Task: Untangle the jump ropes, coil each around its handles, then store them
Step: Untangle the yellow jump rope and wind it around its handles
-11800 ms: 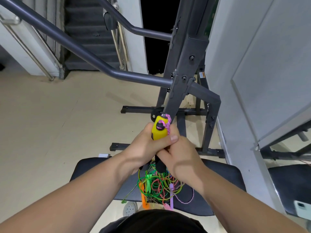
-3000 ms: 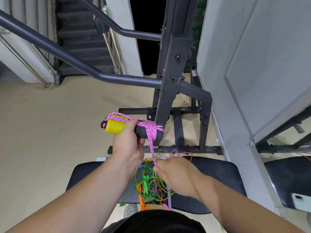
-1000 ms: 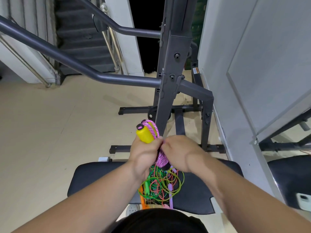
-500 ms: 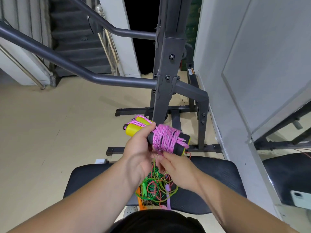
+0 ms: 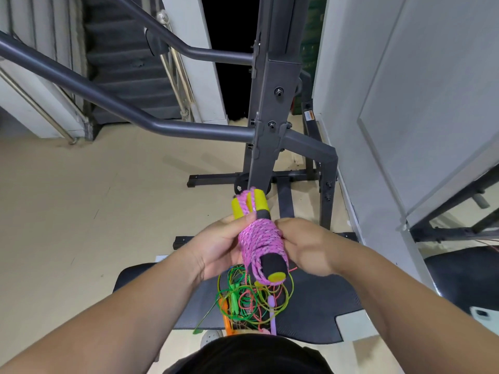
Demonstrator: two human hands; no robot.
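I saw both hands hold the pink jump rope [image 5: 260, 238] in the air above the counter [image 5: 313, 303], its cord wound thick round the two yellow-and-black handles [image 5: 273, 266]; the left hand [image 5: 216, 247] kept its grip curled round the bundle from one side, thumb up near the yellow ends; the right hand [image 5: 307, 247] pinched the coils from the other side; under them, at the middle of the counter's near edge, lay a tangle [image 5: 251, 300] of green, red and orange ropes; a grey steel rack [image 5: 272, 112] stood beyond the far edge.

Beige floor [image 5: 81, 198], grey wall [image 5: 405, 76], dark staircase [image 5: 118, 63], black bench [image 5: 310, 306].
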